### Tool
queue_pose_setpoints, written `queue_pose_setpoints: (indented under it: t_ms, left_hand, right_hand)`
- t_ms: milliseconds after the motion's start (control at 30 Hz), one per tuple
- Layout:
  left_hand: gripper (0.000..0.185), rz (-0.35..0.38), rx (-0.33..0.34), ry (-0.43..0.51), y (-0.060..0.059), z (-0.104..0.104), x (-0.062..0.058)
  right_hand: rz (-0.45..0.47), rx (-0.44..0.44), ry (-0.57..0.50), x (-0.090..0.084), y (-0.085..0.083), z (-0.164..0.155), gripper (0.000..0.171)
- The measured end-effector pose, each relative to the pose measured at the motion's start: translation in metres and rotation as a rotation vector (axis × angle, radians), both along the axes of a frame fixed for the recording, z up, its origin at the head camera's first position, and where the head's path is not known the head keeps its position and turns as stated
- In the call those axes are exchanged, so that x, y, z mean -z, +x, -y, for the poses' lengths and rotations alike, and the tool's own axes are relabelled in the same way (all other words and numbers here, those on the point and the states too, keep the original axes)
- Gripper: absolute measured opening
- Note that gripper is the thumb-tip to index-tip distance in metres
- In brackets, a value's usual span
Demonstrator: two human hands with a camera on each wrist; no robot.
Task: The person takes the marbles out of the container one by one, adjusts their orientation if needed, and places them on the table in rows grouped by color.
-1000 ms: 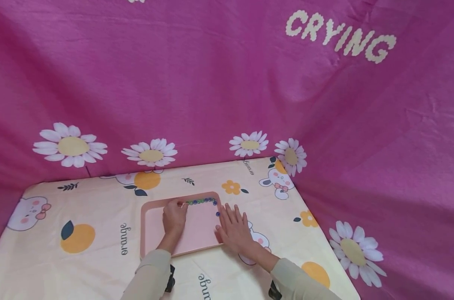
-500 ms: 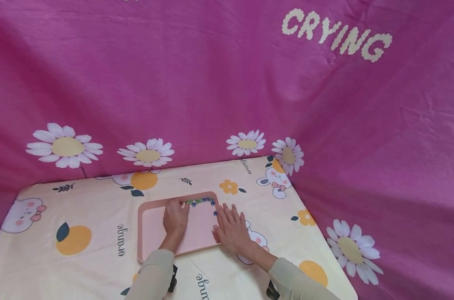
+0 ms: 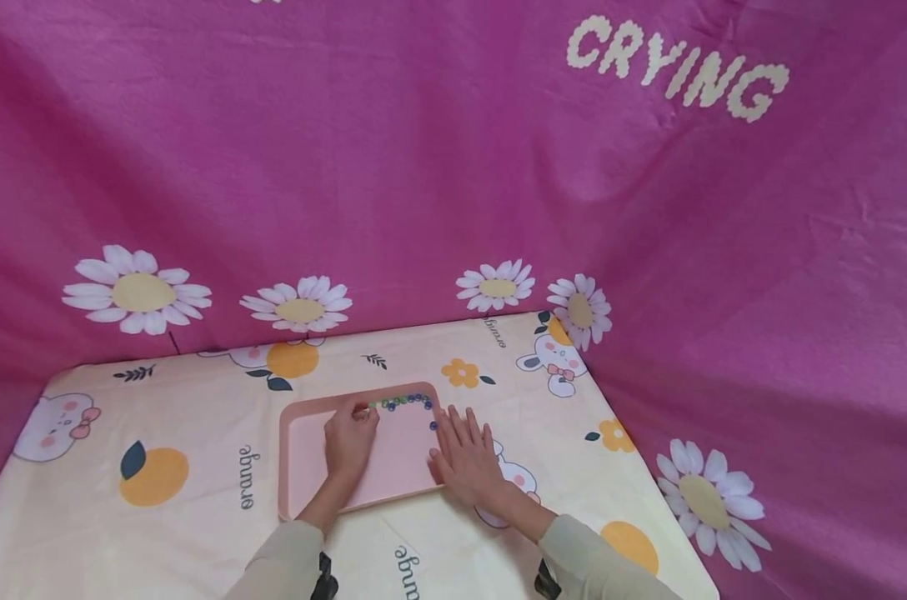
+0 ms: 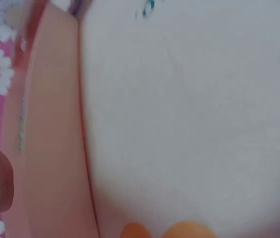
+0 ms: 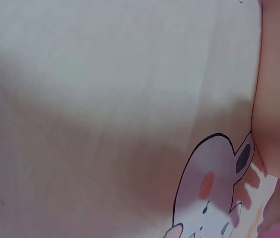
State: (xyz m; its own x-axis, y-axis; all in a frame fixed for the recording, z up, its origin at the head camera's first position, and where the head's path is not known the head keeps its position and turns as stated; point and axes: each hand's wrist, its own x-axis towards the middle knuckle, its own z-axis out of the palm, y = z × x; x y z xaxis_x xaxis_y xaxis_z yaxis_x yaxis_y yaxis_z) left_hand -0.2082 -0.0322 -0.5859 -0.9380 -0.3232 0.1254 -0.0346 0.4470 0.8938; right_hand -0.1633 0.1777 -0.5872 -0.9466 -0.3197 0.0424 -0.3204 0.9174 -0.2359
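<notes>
A pink tray [image 3: 303, 450] lies on the patterned tablecloth. A row of small blue and green beads [image 3: 404, 401] runs along the tray's far rim, with one blue bead [image 3: 433, 426] near its right rim. My left hand [image 3: 351, 440] rests inside the tray, its curled fingertips pinching at the left end of the bead row. My right hand [image 3: 468, 458] lies flat with straight fingers over the tray's right rim. The left wrist view shows the tray's rim [image 4: 50, 148] close up and blurred. In the right wrist view, the tray's edge [image 5: 274, 99] and a cartoon rabbit print [image 5: 214, 188] appear.
The table [image 3: 161, 417] is covered by a cream cloth printed with oranges, rabbits and flowers. A magenta sheet [image 3: 423, 167] with daisies hangs as a wall behind and to the right. The table's right edge [image 3: 641, 467] runs close to my right forearm.
My left forearm has shifted slightly left while its fingers stay at the bead row. The right hand stays flat on the tray's rim.
</notes>
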Motion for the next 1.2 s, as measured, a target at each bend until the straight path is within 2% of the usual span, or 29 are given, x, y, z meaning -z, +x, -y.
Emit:
queue_pose_setpoints:
  t_ms: [67,133,267,433,533,700,767,833,967,1200]
  left_hand:
    - [0.014,-0.012,0.006,0.082,0.007,0.000,-0.006]
    - [0.016,-0.013,0.041,0.167,0.015,-0.002,-0.013]
    - [0.020,0.020,0.180,0.294,0.037,-0.011,-0.024]
    - [0.019,0.094,0.376,0.326,0.067,-0.019,-0.033]
    - [0.019,0.111,0.482,0.332,0.082,-0.021,-0.033]
    - [0.016,0.165,0.667,0.301,0.102,-0.018,-0.024]
    - [0.014,0.178,0.715,0.292,0.110,-0.019,-0.017]
    - [0.013,0.174,0.733,0.288,0.116,-0.019,-0.011]
    - [0.014,0.138,0.711,0.268,0.123,-0.020,0.001]
    - [0.012,0.118,0.622,0.106,0.130,-0.020,0.010]
  right_hand:
    - [0.001,0.003,0.000,0.000,-0.002,0.001,0.064]
    - [0.006,0.010,0.008,0.000,-0.002,0.002,0.064]
    - [0.006,0.033,0.036,-0.001,-0.001,0.000,0.064]
    - [-0.013,0.032,0.041,-0.003,0.000,-0.001,0.063]
    - [-0.009,0.026,0.039,-0.003,-0.001,0.000,0.064]
    - [-0.004,0.022,0.028,-0.003,-0.003,0.002,0.064]
    - [-0.009,0.022,0.017,-0.002,-0.004,0.001,0.063]
    - [-0.015,0.020,0.000,-0.001,-0.005,0.001,0.062]
    - [-0.011,0.024,-0.001,-0.002,-0.006,0.002,0.062]
    - [-0.009,0.026,0.021,-0.002,-0.006,0.002,0.063]
